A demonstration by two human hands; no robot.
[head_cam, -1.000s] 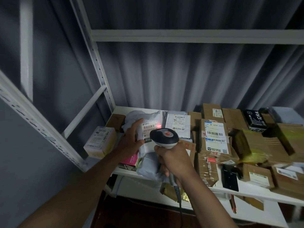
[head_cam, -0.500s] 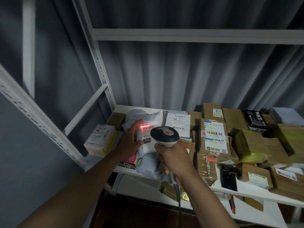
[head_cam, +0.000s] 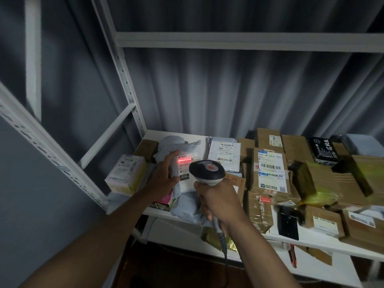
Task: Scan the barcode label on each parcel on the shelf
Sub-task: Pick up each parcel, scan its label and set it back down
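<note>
My right hand (head_cam: 218, 201) grips the handle of a black and grey barcode scanner (head_cam: 206, 171), whose head points at a grey plastic mailer parcel (head_cam: 182, 148) on the white shelf (head_cam: 311, 243). A red scan line glows across the top of that parcel's white label (head_cam: 185, 165). My left hand (head_cam: 165, 175) holds the parcel's left edge, thumb on the label. To the right lie another grey mailer (head_cam: 224, 155) and a brown box with a large barcode label (head_cam: 270, 169).
Several brown cardboard boxes crowd the shelf to the right, one wrapped in yellow-green tape (head_cam: 315, 183). A black box (head_cam: 322, 150) sits at the back. A pale yellow box (head_cam: 126, 173) stands at the left end. White uprights (head_cam: 124, 80) frame the shelf.
The red scan line has moved left and up the label, from its right part to its top left. Both hands have stayed almost in place.
</note>
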